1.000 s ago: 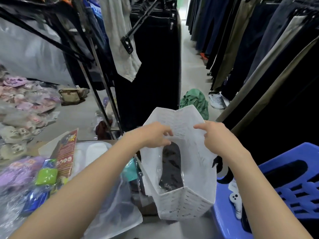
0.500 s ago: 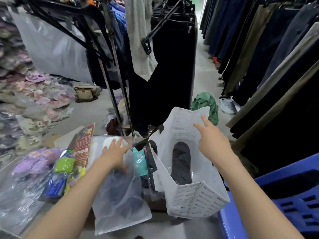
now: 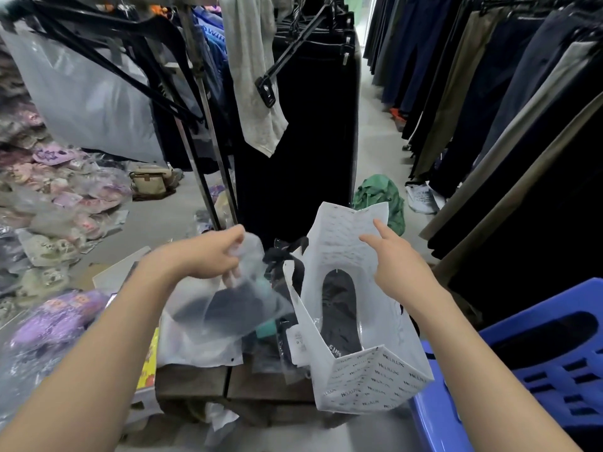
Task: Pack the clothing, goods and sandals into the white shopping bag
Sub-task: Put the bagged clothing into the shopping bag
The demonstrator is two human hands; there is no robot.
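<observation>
A frosted plastic garment pouch [image 3: 228, 308] is gripped at its top by the closed fingers of the left hand [image 3: 208, 256], just left of the white shopping bag [image 3: 375, 373], whose far wall is touched by the right hand [image 3: 396, 265], fingers spread and holding nothing.

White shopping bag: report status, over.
Left hand shut on clear polybag, lifted. Right hand open, holding white shopping bag open. Bag mouth unobstructed.

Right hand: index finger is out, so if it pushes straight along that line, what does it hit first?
Probably the raised back panel of the white printed shopping bag. The right hand points its fingertip at that panel's upper edge, seemingly touching it already, though depth is unclear.
</observation>
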